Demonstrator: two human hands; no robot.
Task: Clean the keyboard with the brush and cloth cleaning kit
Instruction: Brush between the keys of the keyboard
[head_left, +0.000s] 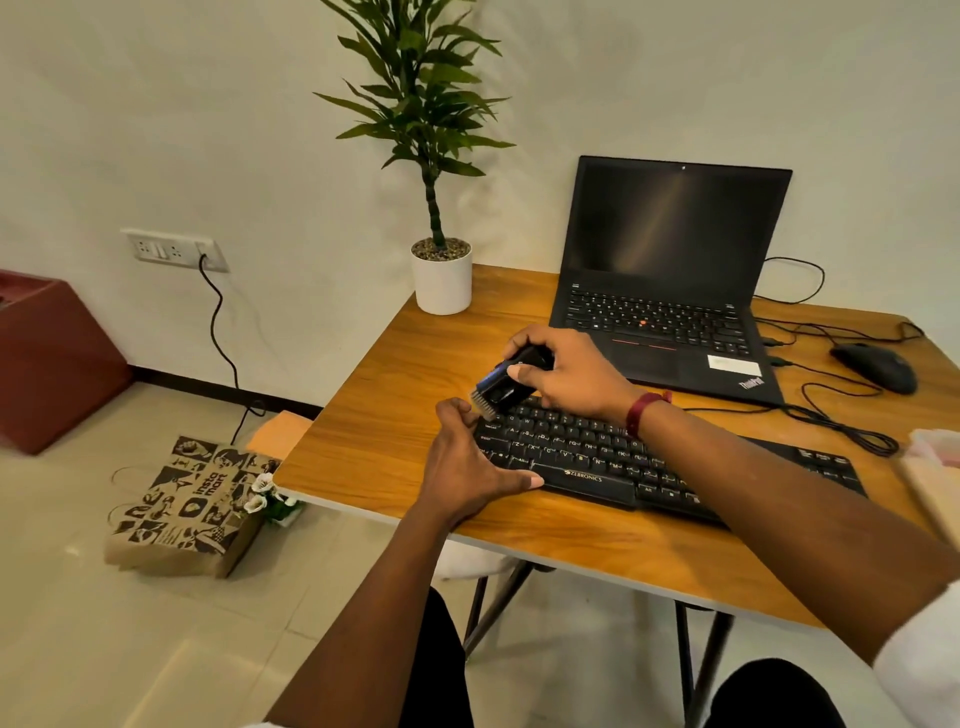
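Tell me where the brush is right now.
In the head view, the brush is gripped in the right hand, bristles at the far left corner of the keyboard, beside the left hand and in front of the laptop.

On the table (395, 395), keyboard (587, 452) before laptop (670, 291), plant (441, 280) left, mouse (875, 366) right, perhaps cloth (935, 447) rightmost.

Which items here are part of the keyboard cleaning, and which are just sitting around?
In use: keyboard, brush gripped by the right hand, left hand holding the keyboard's end.
Lying about: laptop, mouse, potted plant, paper bag.
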